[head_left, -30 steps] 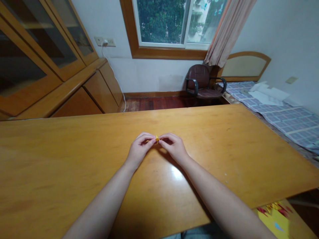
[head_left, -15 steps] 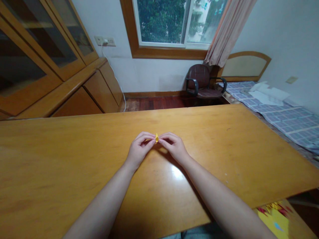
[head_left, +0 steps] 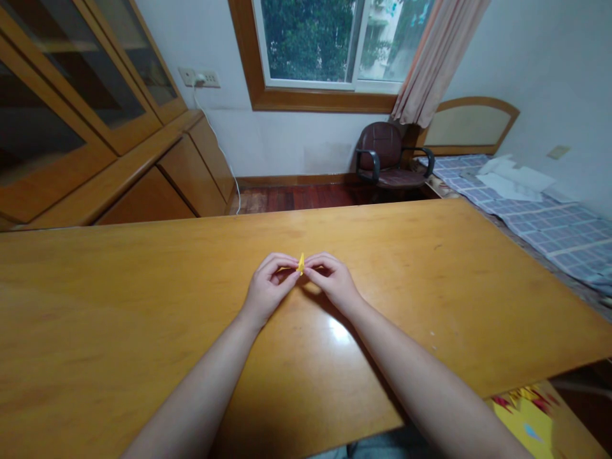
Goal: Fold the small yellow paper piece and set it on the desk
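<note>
A small piece of folded yellow paper [head_left: 301,262] is pinched between my two hands, just above the wooden table [head_left: 143,306]. My left hand [head_left: 271,280] grips its left side between thumb and fingertips. On the opposite side, the thumb and fingers of my right hand [head_left: 331,278] close on it. A pointed tip of the paper sticks up between the fingertips. Much of the paper is hidden by my fingers, so its full shape cannot be made out.
Below the table's right front edge lie yellow paper sheets [head_left: 526,424] with red and yellow folded pieces. A brown armchair [head_left: 382,153] stands beyond the far edge. To the right is a bed [head_left: 549,223] with a plaid cover; wooden cabinets [head_left: 157,166] line the left.
The yellow paper has tilted slightly between my fingertips, and more of its pointed tip shows upward. Both hands stay almost in the same place.
</note>
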A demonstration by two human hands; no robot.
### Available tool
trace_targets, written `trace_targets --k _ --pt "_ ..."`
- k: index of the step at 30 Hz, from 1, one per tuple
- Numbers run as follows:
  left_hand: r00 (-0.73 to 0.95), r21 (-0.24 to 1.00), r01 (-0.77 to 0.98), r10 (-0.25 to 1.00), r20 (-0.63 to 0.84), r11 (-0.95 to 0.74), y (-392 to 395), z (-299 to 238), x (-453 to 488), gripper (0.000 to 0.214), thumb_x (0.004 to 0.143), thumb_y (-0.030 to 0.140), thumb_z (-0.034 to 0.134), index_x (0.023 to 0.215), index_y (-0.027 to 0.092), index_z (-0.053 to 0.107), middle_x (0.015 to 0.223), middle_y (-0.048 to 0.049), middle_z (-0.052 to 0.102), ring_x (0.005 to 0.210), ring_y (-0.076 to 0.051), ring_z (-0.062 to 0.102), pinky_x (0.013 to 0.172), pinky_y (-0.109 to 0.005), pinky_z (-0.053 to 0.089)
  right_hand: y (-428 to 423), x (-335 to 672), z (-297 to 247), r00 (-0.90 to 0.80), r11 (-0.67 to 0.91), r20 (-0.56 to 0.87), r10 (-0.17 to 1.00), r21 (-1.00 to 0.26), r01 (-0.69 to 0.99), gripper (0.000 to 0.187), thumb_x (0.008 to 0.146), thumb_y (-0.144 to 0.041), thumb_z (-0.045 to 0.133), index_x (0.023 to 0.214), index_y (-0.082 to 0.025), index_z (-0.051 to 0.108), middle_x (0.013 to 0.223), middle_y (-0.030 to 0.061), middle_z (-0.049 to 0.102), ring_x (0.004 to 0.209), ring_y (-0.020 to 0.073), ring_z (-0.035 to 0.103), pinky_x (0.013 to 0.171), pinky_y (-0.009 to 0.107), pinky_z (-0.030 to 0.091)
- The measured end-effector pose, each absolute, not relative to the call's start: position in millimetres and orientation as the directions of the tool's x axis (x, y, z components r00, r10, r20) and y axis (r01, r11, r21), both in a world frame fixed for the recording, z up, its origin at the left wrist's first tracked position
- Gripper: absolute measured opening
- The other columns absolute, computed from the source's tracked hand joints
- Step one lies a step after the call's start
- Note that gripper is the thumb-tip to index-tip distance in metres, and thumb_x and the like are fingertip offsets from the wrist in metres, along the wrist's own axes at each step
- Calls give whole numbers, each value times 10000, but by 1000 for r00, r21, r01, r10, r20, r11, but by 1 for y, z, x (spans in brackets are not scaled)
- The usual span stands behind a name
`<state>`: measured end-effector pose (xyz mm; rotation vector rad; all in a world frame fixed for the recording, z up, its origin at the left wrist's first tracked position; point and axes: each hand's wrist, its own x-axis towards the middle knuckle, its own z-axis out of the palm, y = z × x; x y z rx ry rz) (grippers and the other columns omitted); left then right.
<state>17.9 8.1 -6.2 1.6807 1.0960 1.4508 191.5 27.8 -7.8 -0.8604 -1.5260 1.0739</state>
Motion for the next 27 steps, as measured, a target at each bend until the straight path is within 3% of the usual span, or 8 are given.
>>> trace_targets --k 9,21,27 --pt "5 890 229 915 404 -395 9 -8 18 38 814 231 692 830 198 683 911 -40 632 896 -160 631 805 -287 561 27 190 -10 -177 316 302 937 -947 59 69 790 -263 691 804 -201 717 857 50 721 830 183 668 806 315 524" --pt "-73 986 69 985 156 -151 12 -18 21 295 714 326 786 923 179 638 941 -38 662 843 -158 672 828 -320 574 27 189 -12 -147 199 188 971 -978 61 123 778 -291 692 824 -180 718 824 43 732 767 170 665 742 282 511" --pt "-87 989 68 987 137 -132 13 -21 22 345 701 339 791 951 170 625 916 -46 684 827 -158 669 808 -315 567 28 188 -14 -152 214 202 968 -974 69 131 781 -295 685 836 -181 714 831 46 735 774 174 667 748 288 518"
